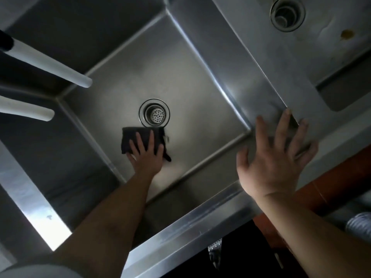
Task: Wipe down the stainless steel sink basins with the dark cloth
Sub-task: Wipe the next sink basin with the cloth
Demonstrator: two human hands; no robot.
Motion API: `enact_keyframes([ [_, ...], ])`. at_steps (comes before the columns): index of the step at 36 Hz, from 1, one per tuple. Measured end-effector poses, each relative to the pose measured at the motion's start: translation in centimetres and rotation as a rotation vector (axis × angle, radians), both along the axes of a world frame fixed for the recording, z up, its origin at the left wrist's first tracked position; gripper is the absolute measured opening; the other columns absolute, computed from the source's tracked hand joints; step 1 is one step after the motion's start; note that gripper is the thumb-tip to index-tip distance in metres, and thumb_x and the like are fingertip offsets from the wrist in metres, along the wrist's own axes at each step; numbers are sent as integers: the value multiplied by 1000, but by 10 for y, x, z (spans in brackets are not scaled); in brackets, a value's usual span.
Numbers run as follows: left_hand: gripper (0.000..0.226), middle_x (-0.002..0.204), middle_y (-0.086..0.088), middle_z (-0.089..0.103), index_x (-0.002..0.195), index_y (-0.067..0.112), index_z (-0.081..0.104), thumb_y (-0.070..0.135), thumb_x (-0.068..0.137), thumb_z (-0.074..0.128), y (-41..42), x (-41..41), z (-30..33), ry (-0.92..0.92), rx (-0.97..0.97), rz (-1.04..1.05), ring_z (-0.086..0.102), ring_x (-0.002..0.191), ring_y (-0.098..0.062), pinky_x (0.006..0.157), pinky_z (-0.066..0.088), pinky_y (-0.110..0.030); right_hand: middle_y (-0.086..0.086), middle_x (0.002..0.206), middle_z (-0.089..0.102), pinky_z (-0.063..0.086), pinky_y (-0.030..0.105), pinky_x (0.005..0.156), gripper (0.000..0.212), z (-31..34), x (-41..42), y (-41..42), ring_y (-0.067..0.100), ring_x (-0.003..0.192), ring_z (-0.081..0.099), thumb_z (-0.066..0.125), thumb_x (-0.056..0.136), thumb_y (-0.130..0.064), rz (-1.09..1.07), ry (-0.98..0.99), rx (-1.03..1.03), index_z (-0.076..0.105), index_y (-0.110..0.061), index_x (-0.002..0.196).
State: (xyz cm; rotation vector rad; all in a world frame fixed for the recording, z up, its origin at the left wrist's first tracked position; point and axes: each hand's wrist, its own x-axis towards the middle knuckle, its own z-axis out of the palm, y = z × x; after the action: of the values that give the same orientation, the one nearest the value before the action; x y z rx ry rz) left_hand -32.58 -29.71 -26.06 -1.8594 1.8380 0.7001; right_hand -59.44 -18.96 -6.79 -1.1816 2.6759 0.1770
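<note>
cloth: I see dark cloth [143,140] on middle basin [180,81] floor, beside drain [154,113]
left hand [147,153]: fingers spread, pressing cloth flat
right hand [275,155]: fingers splayed, holding nothing, over the rim
progress: mid-wipe I'd say; right basin [321,45] looks stained, undone

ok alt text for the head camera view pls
A left hand presses a dark cloth flat on a steel sink floor beside the drain. The right hand hovers open near the rim.
</note>
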Motion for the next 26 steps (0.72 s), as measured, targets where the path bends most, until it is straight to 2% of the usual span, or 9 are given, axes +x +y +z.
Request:
enact_keyframes([
  [4, 65, 165, 2, -19, 149, 57, -6, 67, 95, 28, -57, -31, -10, 8, 1, 196, -13, 151, -34, 117, 2, -64, 13, 166, 6, 11, 73, 112, 80, -1, 0, 0, 45, 150, 1, 46, 75, -48, 9, 26, 2, 32, -27, 151],
  [11, 71, 165, 0, -19, 149, 53, -13, 65, 96, 32, -8, 11, 7, -4, 101, 61, -10, 151, -34, 116, 7, -63, 10, 167, 3, 10, 72, 113, 79, 3, 1, -2, 42, 151, -2, 45, 77, -47, -11, 2, 38, 28, -29, 152],
  [14, 76, 163, -4, -24, 153, 45, -13, 66, 96, 32, 35, 21, 27, -44, 245, 243, -14, 150, -37, 117, 1, -65, 10, 167, 2, 9, 71, 114, 77, 4, 1, -2, 42, 151, -3, 42, 80, -47, -8, -8, 42, 26, -28, 153],
  [16, 82, 163, -8, -24, 155, 41, -11, 70, 93, 36, 50, 10, 43, -53, 327, 500, -13, 149, -42, 118, -2, -62, 10, 167, 1, 7, 72, 114, 78, 6, 1, -2, 43, 151, -3, 39, 81, -48, 2, -13, 49, 24, -27, 154],
  [18, 86, 164, -16, -12, 158, 30, -2, 69, 93, 40, 48, -9, 57, -20, 390, 667, -4, 149, -46, 118, -1, -58, 9, 167, -1, 7, 71, 115, 77, 6, 1, -1, 42, 151, -4, 39, 82, -48, 6, -16, 64, 21, -28, 155],
  [20, 88, 163, -23, 11, 157, 12, 15, 64, 94, 46, 37, -24, 63, 44, 392, 781, 15, 148, -42, 119, 12, -48, 9, 167, -2, 7, 71, 115, 77, 7, 1, -1, 42, 151, -6, 43, 84, -47, 6, -22, 71, 21, -29, 155],
  [22, 85, 157, -20, 27, 151, 10, 36, 68, 89, 49, 26, -31, 64, 130, 431, 904, 32, 141, -37, 117, 27, -42, 8, 167, -2, 6, 71, 115, 75, 8, 2, -2, 41, 152, -6, 46, 86, -46, 1, -27, 73, 21, -29, 155],
  [24, 74, 148, -16, 42, 136, 15, 56, 72, 89, 47, 19, -34, 68, 244, 593, 936, 45, 130, -34, 112, 36, -45, 9, 167, -1, 6, 70, 115, 74, 11, 3, -3, 41, 152, -5, 48, 86, -44, -1, -34, 69, 23, -29, 155],
  [26, 56, 121, -19, 59, 109, 13, 65, 64, 93, 48, 15, -35, 75, 340, 677, 908, 57, 104, -31, 97, 47, -44, 9, 167, 0, 6, 70, 115, 74, 12, 2, -3, 42, 152, -4, 49, 87, -44, -3, -39, 65, 24, -28, 155],
])
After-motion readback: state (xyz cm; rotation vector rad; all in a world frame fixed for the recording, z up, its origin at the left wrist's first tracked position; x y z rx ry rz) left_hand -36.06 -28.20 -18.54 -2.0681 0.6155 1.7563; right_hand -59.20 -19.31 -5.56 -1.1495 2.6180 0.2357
